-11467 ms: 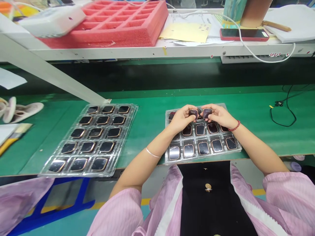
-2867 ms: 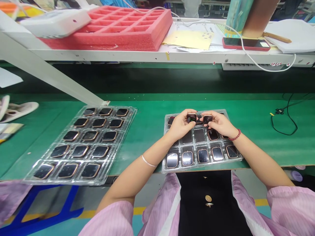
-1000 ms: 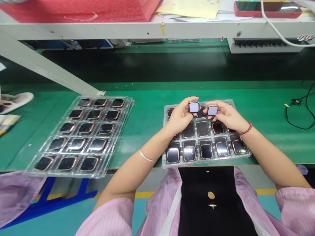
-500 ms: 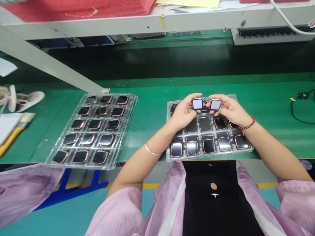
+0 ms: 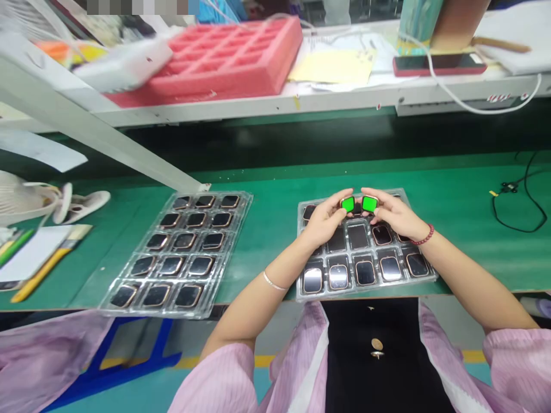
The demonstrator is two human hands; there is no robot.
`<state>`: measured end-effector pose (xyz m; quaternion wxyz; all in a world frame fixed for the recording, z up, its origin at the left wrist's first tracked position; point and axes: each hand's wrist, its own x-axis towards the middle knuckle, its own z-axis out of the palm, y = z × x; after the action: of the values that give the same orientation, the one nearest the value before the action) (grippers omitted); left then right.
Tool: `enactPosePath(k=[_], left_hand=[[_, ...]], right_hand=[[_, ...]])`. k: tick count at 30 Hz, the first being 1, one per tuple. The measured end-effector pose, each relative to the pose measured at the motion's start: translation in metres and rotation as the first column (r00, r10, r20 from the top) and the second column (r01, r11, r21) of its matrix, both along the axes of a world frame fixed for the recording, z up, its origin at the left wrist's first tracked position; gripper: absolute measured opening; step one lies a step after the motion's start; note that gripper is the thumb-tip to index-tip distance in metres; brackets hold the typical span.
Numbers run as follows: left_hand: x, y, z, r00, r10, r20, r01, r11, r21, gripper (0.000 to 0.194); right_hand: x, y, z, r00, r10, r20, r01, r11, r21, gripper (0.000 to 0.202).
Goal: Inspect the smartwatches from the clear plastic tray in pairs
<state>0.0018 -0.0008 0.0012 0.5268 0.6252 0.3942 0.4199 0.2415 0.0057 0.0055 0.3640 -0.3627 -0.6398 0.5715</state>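
Observation:
My left hand point(image 5: 325, 221) holds a square watch body point(image 5: 348, 204) whose screen glows green. Close beside it, a second watch body point(image 5: 369, 203), also lit green, is gripped in my right hand point(image 5: 396, 215). Both hands are above the back part of a clear plastic tray point(image 5: 301, 293). Several dark-screened watch bodies sit in its pockets, among them one in the front row point(image 5: 365, 272). Two pockets in the middle row, one of them point(image 5: 358, 236) just below my hands, hold no watch.
Another clear tray point(image 5: 224, 287) full of dark watch bodies lies to the left. Beyond are a yellow-handled brush point(image 5: 47, 272), a slanted white post point(image 5: 124, 149), a shelf with a red foam tray point(image 5: 224, 63) and phone point(image 5: 439, 64), and a black cable point(image 5: 523, 221) at right.
Both watch screens have turned from white to green. The view has tilted up, so more of the shelf shows. My hands keep hold of the two watch bodies.

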Motion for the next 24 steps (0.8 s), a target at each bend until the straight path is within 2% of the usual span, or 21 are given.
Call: enactPosePath(k=[6,14,19,24], left_hand=[[-0.0006,0.0013,-0.0028,0.997,-0.079,0.008,0.079,0.997,0.0,0.063],[-0.0001,0.0006,0.0011,0.995,-0.098,0.015,0.099,0.992,-0.072,0.065],[0.0016,0.0002,-0.004,0.996,-0.093,-0.006,0.093,0.996,0.005,0.07],[0.0,0.001,-0.0088,0.993,-0.024,-0.119,0.033,0.997,0.073,0.062]], right_hand=[[0.0022,0.0031,-0.0087,0.999,0.01,-0.038,-0.011,1.0,-0.025,0.064],[0.0004,0.0032,-0.0056,1.0,0.024,-0.014,-0.024,0.999,-0.025,0.056],[-0.0017,0.0028,-0.0062,0.999,0.027,-0.023,-0.027,1.0,0.013,0.052],[-0.0046,0.0015,-0.0069,1.0,0.03,0.001,-0.03,1.0,-0.002,0.05]])
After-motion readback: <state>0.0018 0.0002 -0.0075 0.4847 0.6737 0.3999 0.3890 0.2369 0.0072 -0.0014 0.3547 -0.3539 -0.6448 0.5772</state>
